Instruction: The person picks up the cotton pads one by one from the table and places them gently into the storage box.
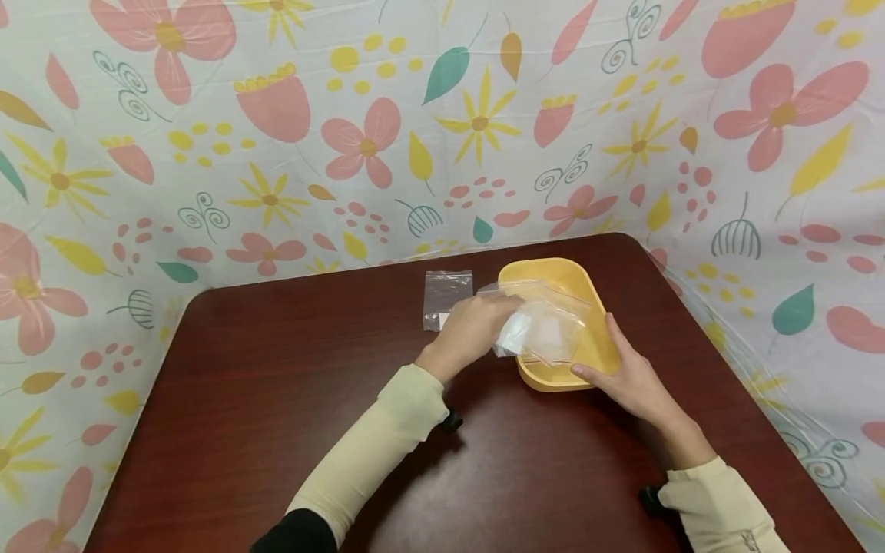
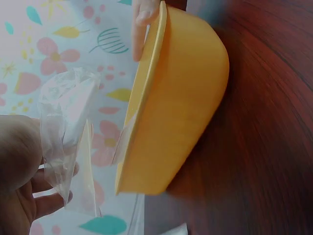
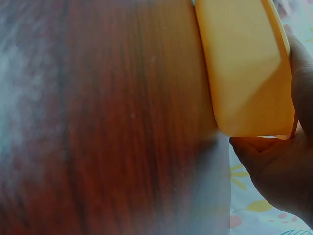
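Note:
A yellow plastic tub (image 1: 588, 361) stands on the dark wooden table (image 1: 290, 399). My left hand (image 1: 473, 326) grips a crumpled clear plastic bag (image 1: 542, 326) just above the tub's left rim; the left wrist view shows the bag (image 2: 63, 122) pinched in my fingers (image 2: 44, 203) beside the tub (image 2: 181, 98). My right hand (image 1: 625, 376) holds the tub's near right corner, thumb along the front edge. In the right wrist view that hand (image 3: 281, 171) cups the tub (image 3: 244, 68) from below its corner.
A second flat clear zip bag (image 1: 445, 298) lies on the table just left of the tub. A floral cloth (image 1: 276, 130) hangs behind and around the table. The table's rounded far corners and its right edge are close by.

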Demonstrator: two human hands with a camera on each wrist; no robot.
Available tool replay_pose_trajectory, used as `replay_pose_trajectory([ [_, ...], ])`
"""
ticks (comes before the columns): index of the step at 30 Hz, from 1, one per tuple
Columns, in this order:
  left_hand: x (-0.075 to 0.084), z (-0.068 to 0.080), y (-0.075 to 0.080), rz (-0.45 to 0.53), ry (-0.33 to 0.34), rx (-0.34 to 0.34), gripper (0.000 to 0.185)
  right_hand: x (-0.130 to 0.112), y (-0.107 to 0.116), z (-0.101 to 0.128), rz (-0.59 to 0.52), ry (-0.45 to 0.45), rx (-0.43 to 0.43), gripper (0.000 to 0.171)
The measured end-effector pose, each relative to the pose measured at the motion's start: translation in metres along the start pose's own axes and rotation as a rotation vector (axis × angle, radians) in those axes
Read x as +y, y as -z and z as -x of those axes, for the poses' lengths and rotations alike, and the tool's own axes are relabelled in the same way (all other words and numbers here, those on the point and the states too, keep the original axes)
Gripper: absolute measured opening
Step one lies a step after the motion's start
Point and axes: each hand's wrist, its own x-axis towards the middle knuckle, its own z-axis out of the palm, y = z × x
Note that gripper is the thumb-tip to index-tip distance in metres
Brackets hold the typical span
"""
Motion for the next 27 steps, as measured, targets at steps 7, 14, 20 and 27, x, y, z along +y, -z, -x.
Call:
replay_pose_trajectory([
  [7,0.012,-0.023,-0.013,-0.028,0.037,-0.107,0.029,0.001,-0.001,-0.001,-0.003,0.008,0.011,0.113],
  [14,0.021,-0.037,-0.021,-0.050,0.064,-0.166,0.031,0.003,-0.003,-0.002,-0.018,0.023,0.024,0.113],
  [20,0.025,-0.041,-0.026,-0.073,0.071,-0.187,0.032,0.004,-0.003,-0.002,-0.016,0.025,0.029,0.113],
  [27,0.027,-0.044,-0.033,-0.090,0.076,-0.195,0.031,0.004,-0.002,-0.001,-0.020,0.026,0.026,0.114],
])
